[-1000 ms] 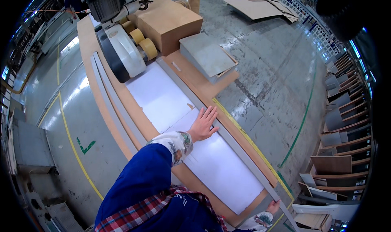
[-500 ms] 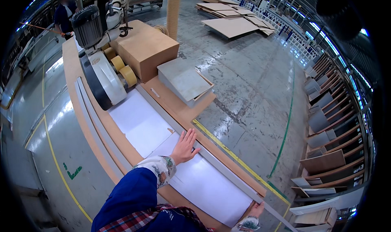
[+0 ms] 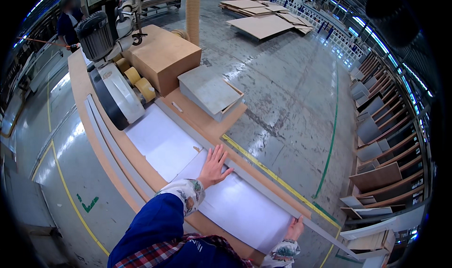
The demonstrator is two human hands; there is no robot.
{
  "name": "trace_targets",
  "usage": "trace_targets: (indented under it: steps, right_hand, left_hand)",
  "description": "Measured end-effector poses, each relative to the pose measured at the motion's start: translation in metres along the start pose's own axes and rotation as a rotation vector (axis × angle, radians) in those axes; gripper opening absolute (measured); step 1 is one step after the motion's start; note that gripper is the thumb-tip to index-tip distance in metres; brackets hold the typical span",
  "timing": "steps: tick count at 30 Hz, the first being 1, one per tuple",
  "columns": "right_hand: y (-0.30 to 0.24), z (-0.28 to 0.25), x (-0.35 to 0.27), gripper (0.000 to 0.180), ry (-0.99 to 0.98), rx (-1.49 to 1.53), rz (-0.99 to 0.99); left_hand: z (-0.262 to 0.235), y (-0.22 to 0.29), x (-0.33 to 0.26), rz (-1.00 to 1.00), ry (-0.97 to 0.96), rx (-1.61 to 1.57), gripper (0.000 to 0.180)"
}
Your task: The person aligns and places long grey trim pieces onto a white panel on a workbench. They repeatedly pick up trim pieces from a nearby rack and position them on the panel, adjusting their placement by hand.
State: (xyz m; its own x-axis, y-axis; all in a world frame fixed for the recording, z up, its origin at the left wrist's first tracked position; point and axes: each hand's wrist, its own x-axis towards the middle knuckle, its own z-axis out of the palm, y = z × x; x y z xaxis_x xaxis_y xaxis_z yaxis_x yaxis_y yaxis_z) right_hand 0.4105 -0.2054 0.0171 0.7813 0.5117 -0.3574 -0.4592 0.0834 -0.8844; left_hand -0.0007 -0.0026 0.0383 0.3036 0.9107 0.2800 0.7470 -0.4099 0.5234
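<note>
A white panel (image 3: 235, 207) lies flat on a long brown workbench (image 3: 89, 98). My left hand (image 3: 214, 166) rests palm down on the panel's far edge, fingers spread, against a grey fence rail (image 3: 263, 192). At the bottom right my right hand (image 3: 294, 229) grips the panel's near corner by the rail. Ahead of the panel lies a second white sheet (image 3: 160, 141), running up to a round white-and-black guard (image 3: 115, 101) with yellow rollers (image 3: 141, 84) and a motor (image 3: 96, 37).
A brown box (image 3: 162, 56) and a grey lidded box (image 3: 209, 91) sit on the bench. Stacked boards (image 3: 263, 18) lie on the concrete floor beyond. Racks of panels (image 3: 381, 141) line the right side. A person (image 3: 68, 20) stands at the far left.
The view has tilted upward, showing more of the hall. My left hand stays flat on the panel's edge, and my right hand has come further into view on the near corner.
</note>
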Motion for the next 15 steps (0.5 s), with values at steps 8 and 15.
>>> trace_targets:
  steps: [8, 15]
  right_hand:
    - [0.025, 0.033, -0.018, 0.030, -0.076, 0.061, 0.010]
    - [0.037, 0.037, -0.027, 0.029, -0.096, -0.123, 0.139]
  left_hand:
    - [0.004, -0.008, -0.002, 0.058, 0.039, -0.042, 0.069]
    - [0.003, 0.001, -0.002, 0.050, 0.098, 0.003, 0.063]
